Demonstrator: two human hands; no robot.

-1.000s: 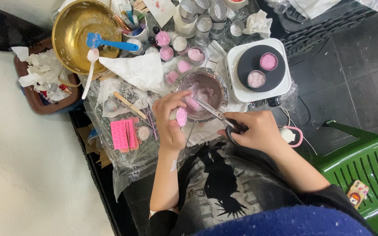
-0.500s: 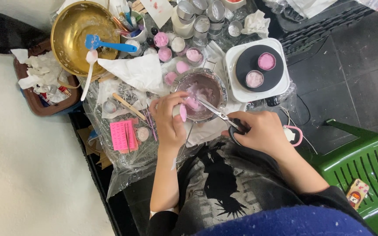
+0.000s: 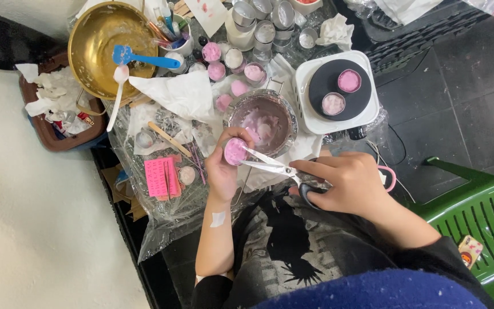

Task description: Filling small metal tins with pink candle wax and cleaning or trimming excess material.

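Observation:
My left hand (image 3: 224,167) holds a small round tin of pink wax (image 3: 235,151) just in front of a metal bowl (image 3: 261,120) with pink residue. My right hand (image 3: 347,183) grips scissors (image 3: 273,166) by the handles; the blades are parted, with their tips at the tin's rim. Several more small pink-filled tins (image 3: 218,70) stand behind the bowl. A white hot plate (image 3: 338,90) with a black top carries two pink tins (image 3: 349,80).
A brass bowl (image 3: 95,51) with a blue spatula (image 3: 144,58) sits at the back left beside a brown tray of tissues (image 3: 52,109). A pink mould (image 3: 162,177) lies on plastic sheeting. A green plastic chair (image 3: 475,217) stands at the right on a dark floor.
My left hand has turned the tin so its pink top faces up. The scissor tips now sit at the tin's edge. The view has shifted slightly.

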